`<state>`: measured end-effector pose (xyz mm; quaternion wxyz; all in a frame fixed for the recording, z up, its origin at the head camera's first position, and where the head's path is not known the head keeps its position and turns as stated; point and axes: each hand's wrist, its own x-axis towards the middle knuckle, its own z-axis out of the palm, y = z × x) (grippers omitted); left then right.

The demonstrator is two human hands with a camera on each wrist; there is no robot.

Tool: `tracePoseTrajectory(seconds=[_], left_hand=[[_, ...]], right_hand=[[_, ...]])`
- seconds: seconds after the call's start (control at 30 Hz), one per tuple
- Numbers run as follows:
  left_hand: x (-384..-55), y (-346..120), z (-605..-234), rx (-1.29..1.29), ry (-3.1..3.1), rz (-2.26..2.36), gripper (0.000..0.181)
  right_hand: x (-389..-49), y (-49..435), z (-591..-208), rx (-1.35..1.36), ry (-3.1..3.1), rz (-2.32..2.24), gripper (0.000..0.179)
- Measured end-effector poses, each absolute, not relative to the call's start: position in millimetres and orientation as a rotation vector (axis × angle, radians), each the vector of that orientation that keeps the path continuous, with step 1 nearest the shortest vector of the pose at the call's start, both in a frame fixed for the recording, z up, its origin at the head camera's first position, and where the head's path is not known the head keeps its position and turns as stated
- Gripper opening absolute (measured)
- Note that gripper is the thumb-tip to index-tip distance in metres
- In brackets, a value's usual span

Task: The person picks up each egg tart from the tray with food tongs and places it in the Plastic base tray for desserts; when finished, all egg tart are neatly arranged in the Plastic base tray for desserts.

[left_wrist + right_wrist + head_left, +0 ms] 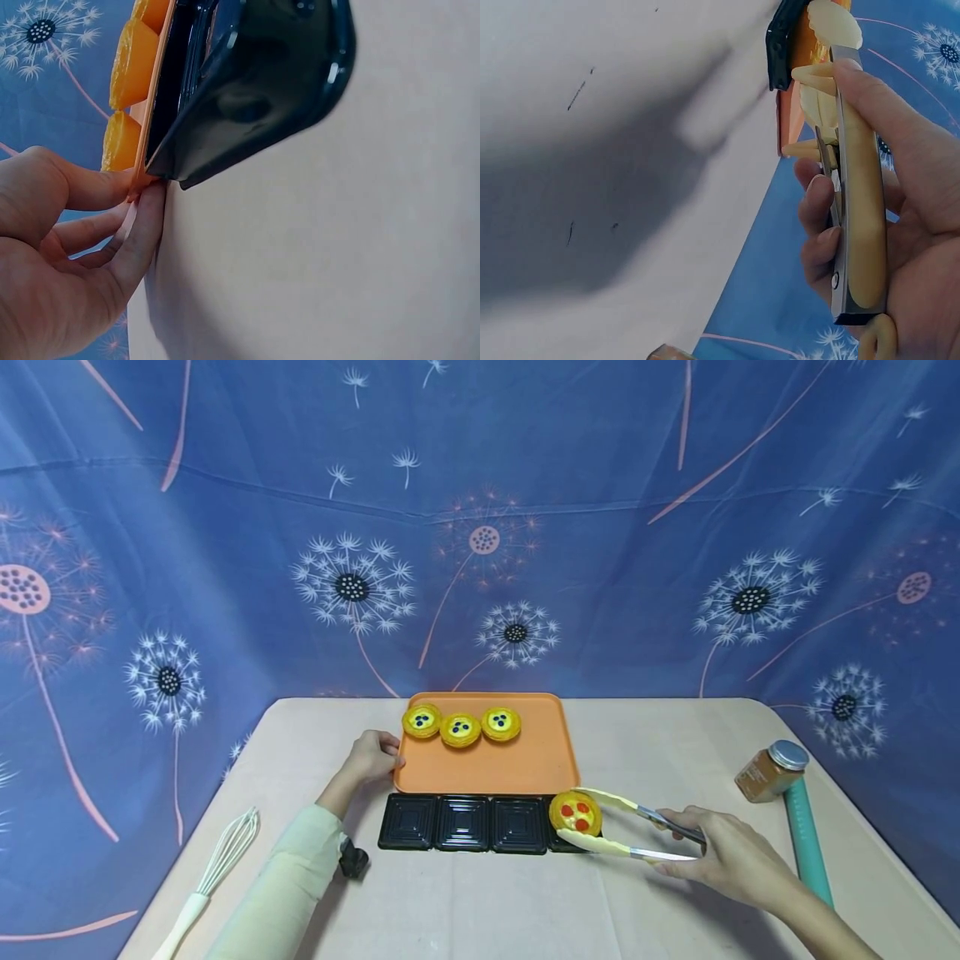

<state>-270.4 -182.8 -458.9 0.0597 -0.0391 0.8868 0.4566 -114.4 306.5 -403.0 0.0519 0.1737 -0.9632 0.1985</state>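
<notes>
My right hand grips a pair of tongs with cream tips and metal arms. Between the tips is an egg tart with red pieces on top, over the rightmost compartment of a black compartment tray. My left hand pinches the left edge of an orange tray, thumb above and fingers below in the left wrist view. Three egg tarts with dark blue dots, the left, middle and right, sit along the tray's back left.
A white whisk lies at the left. At the right stand a jar with a grey lid and, beside it, a long teal object. A blue patterned cloth hangs behind the pale table.
</notes>
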Motion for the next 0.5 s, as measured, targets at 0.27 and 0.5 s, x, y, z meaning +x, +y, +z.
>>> tracePoseTrajectory(seconds=[0.27,0.5], left_hand=[[-271,-184,-460,-0.123,2.672,1.394,0.026],[-270,-184,-460,-0.119,2.674,1.407,0.026]], right_hand=[[-113,307,-399,0.48,-2.988,0.624,0.093],[-114,305,-389,0.42,-2.989,0.644,0.096]])
